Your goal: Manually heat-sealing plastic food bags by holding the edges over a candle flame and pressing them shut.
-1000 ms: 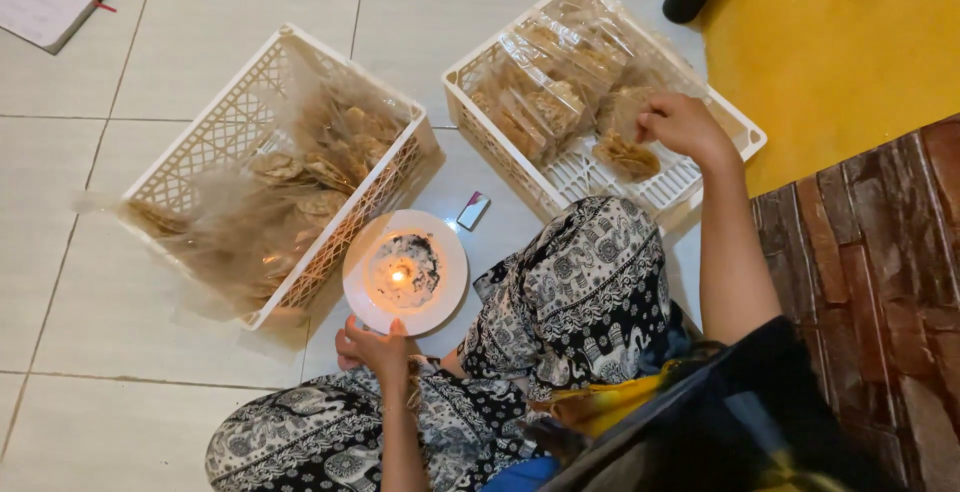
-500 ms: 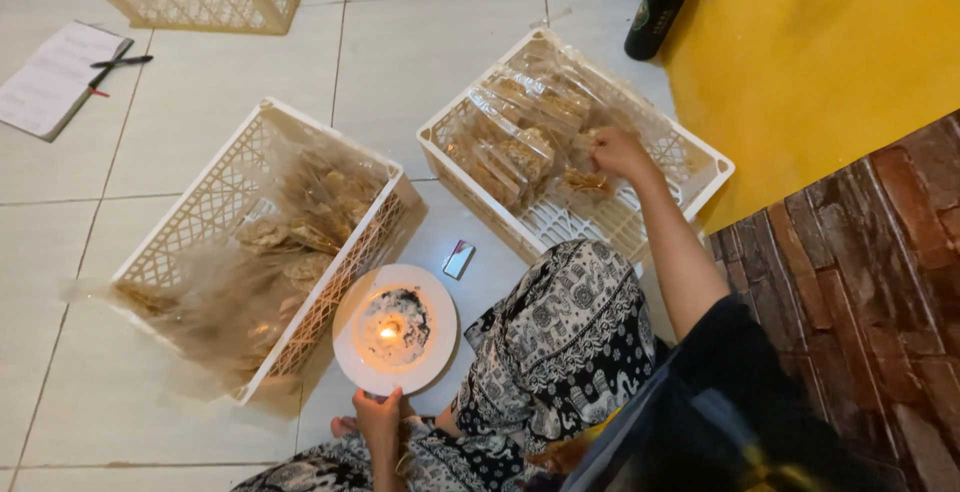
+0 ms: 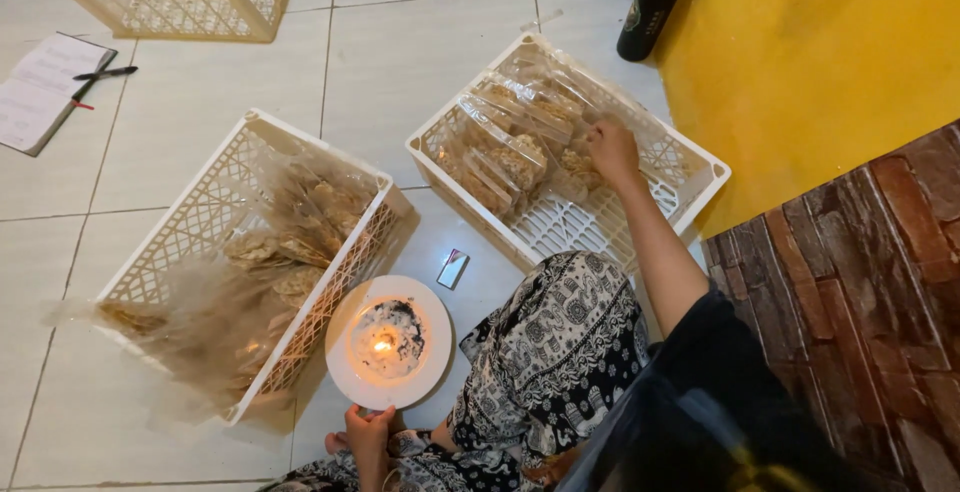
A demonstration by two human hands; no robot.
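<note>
Right hand (image 3: pixel 612 149) closes on a clear snack packet (image 3: pixel 577 167) inside the right-hand white basket (image 3: pixel 690 167); fingertips are hidden. Left hand (image 3: pixel 368 434), partly cut off, fingers curled, touches the candle plate's (image 3: pixel 345 377) rim.

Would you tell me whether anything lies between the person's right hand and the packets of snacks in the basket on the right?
Nothing visible does. The right hand already rests on a clear packet inside the white basket, with no lid or other thing over it. The left hand is by the plate with the flame.
</note>
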